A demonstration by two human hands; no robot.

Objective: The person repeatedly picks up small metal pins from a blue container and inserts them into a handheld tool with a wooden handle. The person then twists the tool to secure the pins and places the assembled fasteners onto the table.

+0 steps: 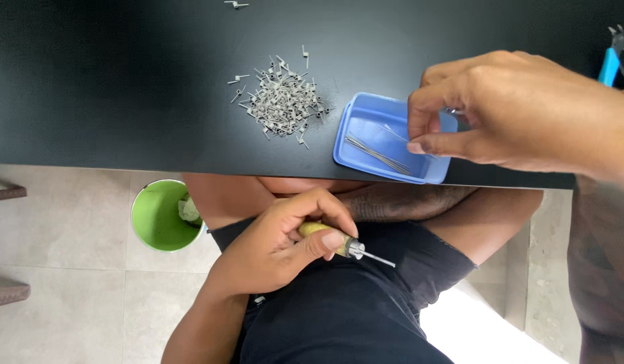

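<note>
My left hand is below the table edge, over my lap, closed around a small yellow-handled tool with a metal chuck and a thin steel pin pointing right. My right hand reaches over a shallow blue plastic tray on the black table. Its thumb and forefinger pinch a thin metal wire at the tray's right side. Several more straight wires lie in the tray. A heap of small bent wire pieces lies left of the tray.
A green bucket with crumpled paper stands on the tiled floor under the table edge. A blue-handled tool lies at the table's far right. A few stray wire bits lie at the back.
</note>
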